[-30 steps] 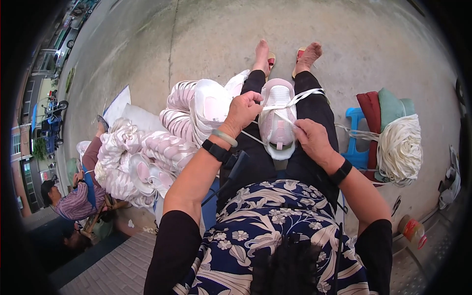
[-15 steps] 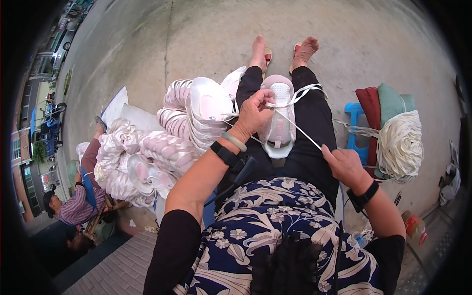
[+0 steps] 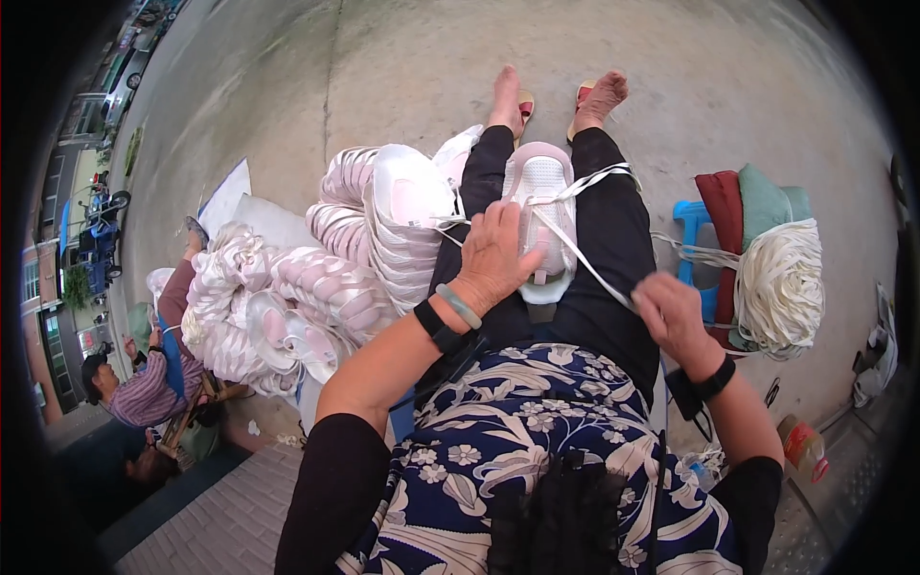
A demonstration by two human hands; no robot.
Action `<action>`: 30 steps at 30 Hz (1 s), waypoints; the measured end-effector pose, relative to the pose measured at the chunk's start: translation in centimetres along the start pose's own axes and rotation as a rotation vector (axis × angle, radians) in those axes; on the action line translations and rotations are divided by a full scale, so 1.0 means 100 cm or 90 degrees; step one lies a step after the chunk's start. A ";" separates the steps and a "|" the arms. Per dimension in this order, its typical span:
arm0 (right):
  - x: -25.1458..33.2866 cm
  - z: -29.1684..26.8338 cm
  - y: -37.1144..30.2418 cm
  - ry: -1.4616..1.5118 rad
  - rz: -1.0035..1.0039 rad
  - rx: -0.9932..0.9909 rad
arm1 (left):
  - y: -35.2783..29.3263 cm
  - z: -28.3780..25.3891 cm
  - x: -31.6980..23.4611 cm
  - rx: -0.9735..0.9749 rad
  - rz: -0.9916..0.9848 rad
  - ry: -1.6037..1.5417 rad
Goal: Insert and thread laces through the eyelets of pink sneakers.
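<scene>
lace in right hand, bottle perhaps holding liquid

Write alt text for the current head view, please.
A person's left hand lies over one side of a pale pink shoe upper on their lap; the right hand holds a white lace running from it. Piled uppers lie at left, bundled laces at right.

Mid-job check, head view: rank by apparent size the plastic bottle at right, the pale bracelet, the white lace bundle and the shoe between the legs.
Largest to smallest:
1. White lace bundle and shoe: too close to rank
2. Plastic bottle
3. Pale bracelet
</scene>
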State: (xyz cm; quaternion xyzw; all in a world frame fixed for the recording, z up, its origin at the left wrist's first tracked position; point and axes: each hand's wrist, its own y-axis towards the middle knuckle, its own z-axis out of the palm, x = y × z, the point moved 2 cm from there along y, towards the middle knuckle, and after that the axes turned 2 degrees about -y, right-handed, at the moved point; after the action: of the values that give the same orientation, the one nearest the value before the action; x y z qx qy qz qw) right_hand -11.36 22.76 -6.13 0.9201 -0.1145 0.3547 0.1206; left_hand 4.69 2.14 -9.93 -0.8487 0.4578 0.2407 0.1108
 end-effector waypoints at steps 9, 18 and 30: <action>0.004 0.071 0.090 -0.175 0.059 0.073 | -0.012 0.015 0.018 0.083 -0.028 0.014; -0.014 0.087 0.094 -0.223 0.073 0.070 | 0.007 0.030 0.030 0.040 0.045 -0.102; -0.032 0.088 0.087 -0.248 -0.019 0.002 | 0.037 0.029 0.010 0.025 -0.011 -0.081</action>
State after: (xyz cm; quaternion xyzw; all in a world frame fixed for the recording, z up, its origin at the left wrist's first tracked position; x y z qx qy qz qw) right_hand -10.78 12.27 -13.44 0.9732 -0.1214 0.1679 0.0999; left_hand 1.14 0.53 -12.83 -0.8333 0.4470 0.2842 0.1583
